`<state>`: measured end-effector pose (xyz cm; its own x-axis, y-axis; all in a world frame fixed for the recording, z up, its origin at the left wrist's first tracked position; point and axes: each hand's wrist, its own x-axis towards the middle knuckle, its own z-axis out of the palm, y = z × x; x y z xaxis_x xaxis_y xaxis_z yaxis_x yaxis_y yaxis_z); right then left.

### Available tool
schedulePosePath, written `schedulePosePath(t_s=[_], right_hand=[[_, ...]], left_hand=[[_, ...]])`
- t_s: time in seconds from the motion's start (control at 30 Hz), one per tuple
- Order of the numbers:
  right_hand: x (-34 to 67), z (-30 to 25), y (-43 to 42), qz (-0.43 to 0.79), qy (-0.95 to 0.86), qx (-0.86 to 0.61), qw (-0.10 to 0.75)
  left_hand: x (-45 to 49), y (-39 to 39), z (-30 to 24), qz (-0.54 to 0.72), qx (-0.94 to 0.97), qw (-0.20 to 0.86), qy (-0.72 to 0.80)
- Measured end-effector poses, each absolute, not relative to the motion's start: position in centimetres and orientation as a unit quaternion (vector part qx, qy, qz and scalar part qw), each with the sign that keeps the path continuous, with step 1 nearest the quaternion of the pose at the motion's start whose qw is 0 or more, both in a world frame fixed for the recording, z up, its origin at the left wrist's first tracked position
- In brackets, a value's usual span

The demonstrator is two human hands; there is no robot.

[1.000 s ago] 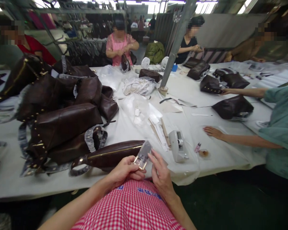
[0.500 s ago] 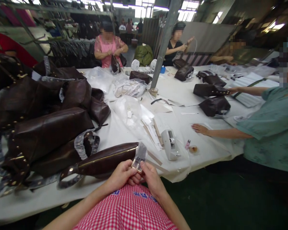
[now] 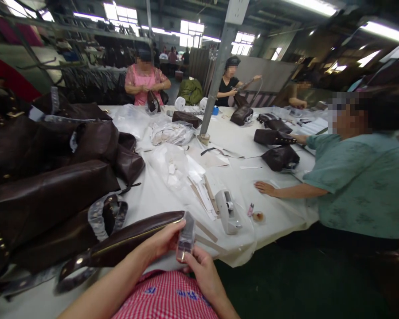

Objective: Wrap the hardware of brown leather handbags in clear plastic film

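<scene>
Both hands are closed on a dark strap end point(image 3: 186, 237) in clear plastic film, with a gold-coloured metal piece at its lower tip. My left hand point(image 3: 168, 237) grips its left side, thumb near the upper part. My right hand point(image 3: 199, 263) pinches the lower tip, with the thumb over the metal. Just beyond lies a long dark brown leather bag point(image 3: 133, 232) with a gold zipper, its right end behind the strap end. Whether the strap end is joined to this bag I cannot tell.
Brown leather bags point(image 3: 53, 190) are heaped at left. A grey tape dispenser point(image 3: 228, 212), cardboard strips point(image 3: 204, 195) and plastic bags point(image 3: 169, 164) lie ahead on the white-covered table point(image 3: 232, 173). A metal post point(image 3: 216, 71) rises mid-table. A co-worker in green point(image 3: 362, 177) leans in at right.
My left hand has moved up along the strap end, and my right hand now pinches its lower tip. The view has tilted up and turned slightly right. The co-worker at right leans further in.
</scene>
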<state>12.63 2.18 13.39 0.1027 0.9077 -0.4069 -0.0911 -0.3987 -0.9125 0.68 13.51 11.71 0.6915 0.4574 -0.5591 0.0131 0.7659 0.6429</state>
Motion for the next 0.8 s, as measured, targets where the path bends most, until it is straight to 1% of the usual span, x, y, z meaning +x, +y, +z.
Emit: schedulePosePath(t_s=[0.1, 0.2, 0.3, 0.37, 0.43, 0.47, 0.53, 0.6, 0.63, 0.7, 0.8], right_hand=[[12.5, 13.1, 1.6, 0.577, -0.378, -0.598, 0.408], [12.6, 12.9, 1.1, 0.567, -0.408, -0.602, 0.386], [12.8, 13.4, 0.5, 0.599, -0.38, -0.575, 0.406], [13.3, 13.8, 0.2, 0.645, -0.301, -0.532, 0.458], [14.4, 14.1, 0.2, 0.672, -0.181, -0.485, 0.529], [15.3, 14.1, 0.3, 0.673, -0.124, -0.465, 0.562], [17.4, 14.0, 1.0, 0.663, -0.052, -0.431, 0.61], [19.4, 13.8, 2.1, 0.665, -0.034, -0.408, 0.624], [20.1, 13.8, 2.8, 0.668, -0.036, -0.402, 0.625], [20.7, 13.9, 4.1, 0.674, -0.049, -0.397, 0.622], [20.4, 14.7, 5.6, 0.682, -0.047, -0.388, 0.618]], left_hand=[[2.5, 14.2, 10.4, 0.111, 0.2, 0.904, 0.361], [4.0, 14.9, 9.8, 0.077, 0.118, 0.896, 0.42], [5.0, 15.3, 9.6, 0.073, 0.101, 0.881, 0.457], [4.9, 15.6, 9.7, 0.053, 0.154, 0.876, 0.455], [4.2, 16.1, 10.1, 0.04, 0.276, 0.85, 0.447], [3.7, 16.4, 10.5, 0.05, 0.357, 0.82, 0.445], [2.6, 17.3, 11.4, 0.123, 0.522, 0.724, 0.434], [2.0, 18.2, 12.2, 0.196, 0.639, 0.628, 0.398], [2.1, 18.6, 12.3, 0.212, 0.675, 0.602, 0.37], [2.7, 19.2, 12.1, 0.203, 0.716, 0.598, 0.298], [4.0, 19.7, 10.4, 0.143, 0.729, 0.631, 0.224]])
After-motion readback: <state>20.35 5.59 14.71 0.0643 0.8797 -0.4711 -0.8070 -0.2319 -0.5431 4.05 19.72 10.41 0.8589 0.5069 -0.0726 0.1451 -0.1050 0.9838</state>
